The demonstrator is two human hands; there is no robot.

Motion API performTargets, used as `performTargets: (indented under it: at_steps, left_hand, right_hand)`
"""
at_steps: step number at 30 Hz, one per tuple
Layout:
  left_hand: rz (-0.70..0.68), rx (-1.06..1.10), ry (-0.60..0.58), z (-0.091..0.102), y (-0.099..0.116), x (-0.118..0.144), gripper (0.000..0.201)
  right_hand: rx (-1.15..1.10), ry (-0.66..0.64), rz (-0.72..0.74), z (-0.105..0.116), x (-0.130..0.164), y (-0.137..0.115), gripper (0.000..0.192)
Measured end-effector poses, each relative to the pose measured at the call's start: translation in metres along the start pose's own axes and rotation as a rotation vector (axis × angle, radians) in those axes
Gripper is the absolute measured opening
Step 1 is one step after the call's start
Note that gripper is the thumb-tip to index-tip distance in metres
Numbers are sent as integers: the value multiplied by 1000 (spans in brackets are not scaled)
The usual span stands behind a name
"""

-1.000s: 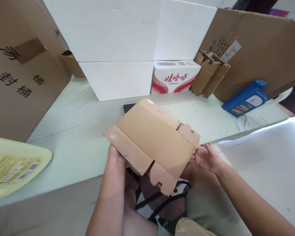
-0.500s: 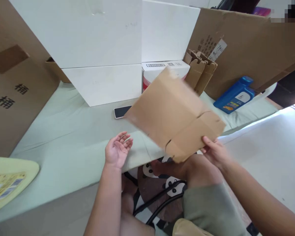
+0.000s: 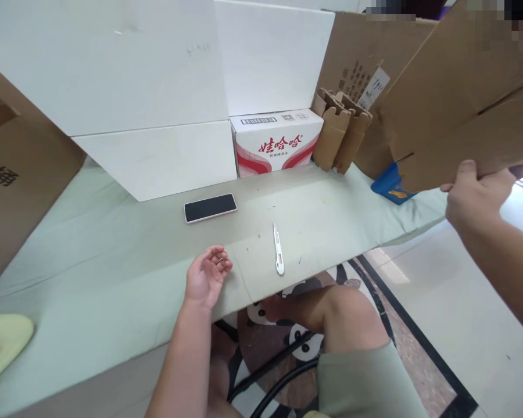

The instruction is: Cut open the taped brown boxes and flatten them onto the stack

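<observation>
My right hand (image 3: 477, 194) grips the lower edge of a flat piece of cardboard (image 3: 453, 93), held up at the far right above the floor and partly in front of a blue bottle (image 3: 390, 184). Palm up, my left hand (image 3: 208, 276) hangs over the front edge of the table with loosely curled fingers and nothing in it. A white utility knife (image 3: 278, 249) lies on the green tablecloth (image 3: 331, 215), to the right of my left hand. Beyond that hand rests a phone (image 3: 210, 208) with a dark screen.
White panels (image 3: 157, 151) stand along the back, beside a white and red carton (image 3: 279, 144). Folded cardboard pieces (image 3: 342, 130) lean right of it. Large brown boxes (image 3: 21, 174) flank the table. A pale yellow-green container (image 3: 4, 342) sits front left.
My right hand has carried the cardboard from over the table to the upper right, uncovering the utility knife, the phone and the carton front. My left hand has barely moved; its fingers are slightly more curled.
</observation>
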State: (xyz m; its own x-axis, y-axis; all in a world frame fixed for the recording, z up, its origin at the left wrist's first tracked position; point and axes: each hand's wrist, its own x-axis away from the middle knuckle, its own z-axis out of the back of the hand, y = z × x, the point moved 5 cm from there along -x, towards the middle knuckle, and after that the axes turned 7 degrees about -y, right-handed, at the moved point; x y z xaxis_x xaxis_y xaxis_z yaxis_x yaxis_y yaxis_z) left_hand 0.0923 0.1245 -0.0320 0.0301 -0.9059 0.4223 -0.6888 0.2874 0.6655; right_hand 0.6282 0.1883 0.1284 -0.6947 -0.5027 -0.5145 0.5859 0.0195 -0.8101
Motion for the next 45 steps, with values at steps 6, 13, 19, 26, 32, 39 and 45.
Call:
performTargets:
  at_steps: [6, 13, 19, 26, 32, 39, 45]
  left_hand:
    - [24, -38, 9, -8, -9, -11, 12]
    - [44, -27, 54, -7, -14, -15, 13]
    - [51, -23, 52, -4, -13, -19, 11]
    - [44, -34, 52, -7, -13, -20, 12]
    - [16, -37, 49, -13, -14, -15, 11]
    - [9, -1, 26, -5, -7, 1, 12]
    - [-72, 103, 81, 13, 9, 13, 16]
  right_hand:
    - [12, -147, -99, -92, -50, 10, 18]
    - [103, -314, -161, -186, -76, 2, 32]
    - [109, -470, -216, -198, -29, 39, 30]
    - [11, -817, -49, -149, 110, 52, 19]
    - [-88, -1097, 180, -153, 250, -5, 30]
    - [180, -1325, 456, -182, 340, -47, 41]
    - [14, -1327, 605, -210, 374, -68, 43]
